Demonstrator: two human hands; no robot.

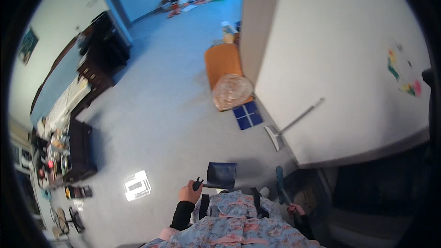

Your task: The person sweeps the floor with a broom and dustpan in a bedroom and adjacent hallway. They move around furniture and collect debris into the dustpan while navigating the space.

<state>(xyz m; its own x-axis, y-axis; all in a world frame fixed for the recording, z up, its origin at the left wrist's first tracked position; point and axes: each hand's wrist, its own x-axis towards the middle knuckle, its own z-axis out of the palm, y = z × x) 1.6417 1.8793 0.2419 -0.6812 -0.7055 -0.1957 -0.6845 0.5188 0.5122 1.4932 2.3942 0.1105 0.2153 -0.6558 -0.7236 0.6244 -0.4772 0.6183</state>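
Observation:
My left hand (188, 193) grips the black handle of a dark dustpan (221, 175), held level just in front of my flowered dress. My right hand (295, 209) holds the handle of a blue-headed brush (279, 179) that stands upright near the foot of the white wall. Both forearms wear black sleeves.
A grey floor (170, 105) stretches ahead. A long-handled squeegee mop (294, 121) leans on the white wall (340, 64). An orange chair with a clear plastic bag (232, 91) and blue tiles (248, 115) stand by the wall. Dark furniture (82, 149) and clutter line the left.

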